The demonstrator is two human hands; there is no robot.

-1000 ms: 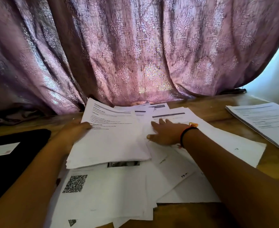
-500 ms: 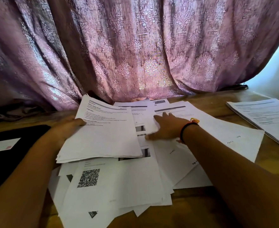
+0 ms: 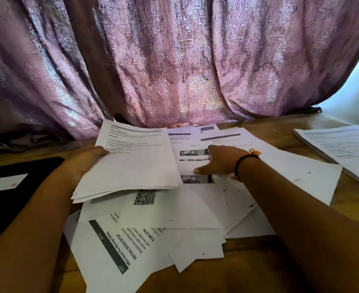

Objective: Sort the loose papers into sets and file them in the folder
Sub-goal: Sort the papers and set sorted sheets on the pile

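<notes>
Two hands working: L hand (image 3: pixel 85 163) grips paper stack (image 3: pixel 136 166) at its 9 o'clock edge; R hand (image 3: pixel 218 161), fingers flat, presses loose papers (image 3: pixel 174 208) at stack's 3 o'clock.

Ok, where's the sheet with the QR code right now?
Head view, centre: the QR-code sheet lies in the loose pile, partly under the near edge of the stack that the left hand holds.

Overlapping white printed papers (image 3: pixel 195 208), black folder (image 3: pixel 9 208) at left

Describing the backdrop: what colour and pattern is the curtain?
Draped curtain: mauve-pink, shiny damask floral motifs; head view.
</notes>
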